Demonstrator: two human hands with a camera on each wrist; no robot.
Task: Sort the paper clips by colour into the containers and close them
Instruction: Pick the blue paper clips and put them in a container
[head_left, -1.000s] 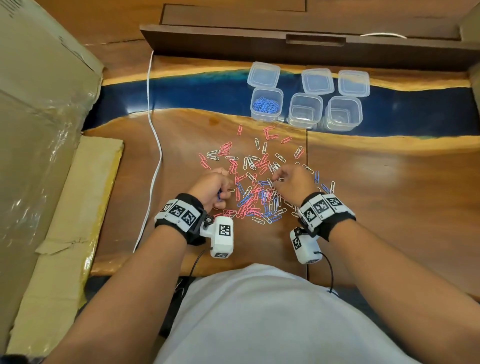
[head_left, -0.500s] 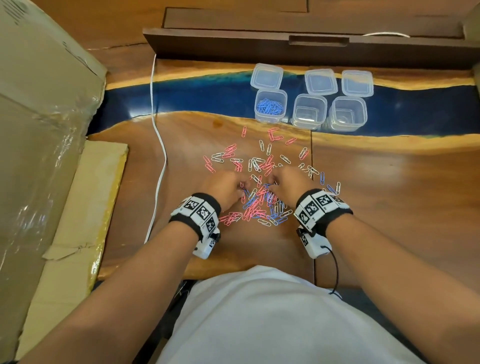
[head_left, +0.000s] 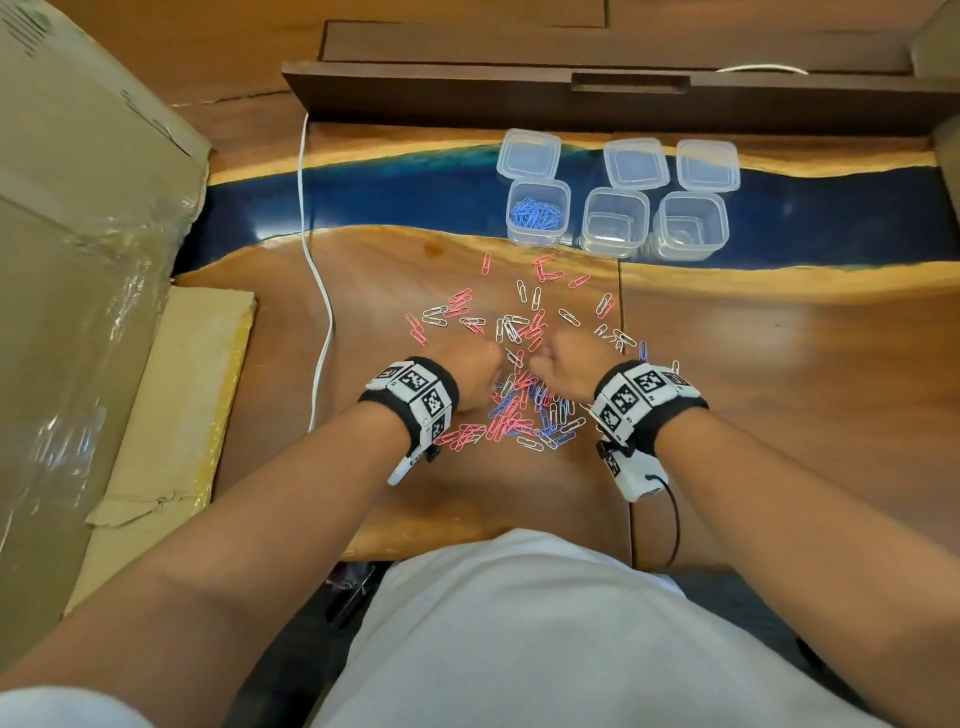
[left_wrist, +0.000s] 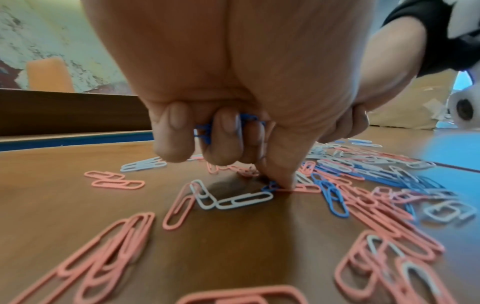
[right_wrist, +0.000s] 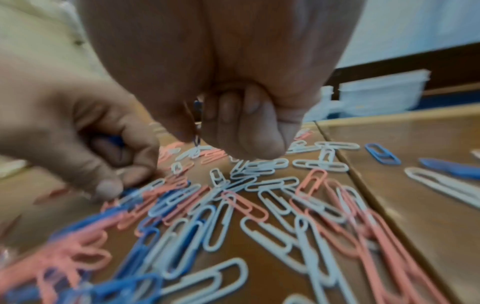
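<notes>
**Both hands down in the mixed clip pile**

The paper clips (head_left: 519, 400) lie scattered on the wooden table (head_left: 779, 364), pink, white and blue mixed, thickest just in front of the person and thinning toward the containers. The left hand (head_left: 470, 371) sits over the pile with its fingers (left_wrist: 172, 131) curled round a small bunch of blue clips (left_wrist: 205, 131) in the palm, while its thumb tip presses on another blue clip (left_wrist: 270, 187) lying on the table. The right hand (head_left: 576, 364), just beside it, has its grip closed too: a blue clip (right_wrist: 197, 125) hangs pinched between thumb and forefinger, the other fingers folded in.

Beyond the pile, on the blue resin strip of the table, stand three clear plastic containers. The left container (head_left: 537, 215) holds blue clips; the middle container (head_left: 615, 221) and the right container (head_left: 690, 224) show none. Three lids (head_left: 636, 162) lie behind them, one behind each. A white cable (head_left: 317, 291) runs along the table's left side, and a cardboard box (head_left: 78, 260) wrapped in plastic stands further left.
</notes>
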